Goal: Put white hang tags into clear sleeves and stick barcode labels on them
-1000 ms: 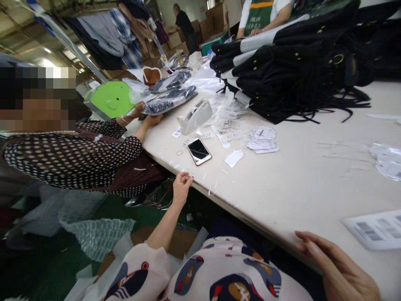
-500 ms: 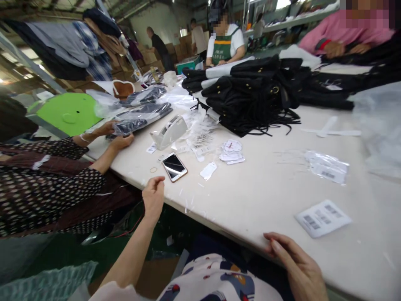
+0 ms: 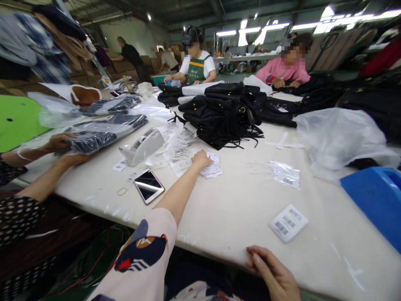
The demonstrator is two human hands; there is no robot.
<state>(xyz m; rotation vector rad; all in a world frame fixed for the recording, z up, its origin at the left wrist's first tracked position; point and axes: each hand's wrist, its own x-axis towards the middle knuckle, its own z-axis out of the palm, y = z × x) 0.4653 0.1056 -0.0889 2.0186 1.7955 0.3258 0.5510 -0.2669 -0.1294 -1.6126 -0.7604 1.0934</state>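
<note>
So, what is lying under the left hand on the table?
The left hand rests on a small pile of white tags on the table. Their right edge shows; the part beneath the palm is covered.

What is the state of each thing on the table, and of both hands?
left hand, stretched out, resting on the white tags
right hand, empty, resting at the table edge
phone, face up, screen dark
tape dispenser, upright, untouched
black garments, stacked
plastic bag, crumpled

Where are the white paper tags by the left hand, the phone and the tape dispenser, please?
white paper tags (image 3: pixel 214 170), head view, top tag of the pile.
phone (image 3: pixel 148 185), head view, middle of its dark screen.
tape dispenser (image 3: pixel 141 147), head view, middle of its white side.
</note>
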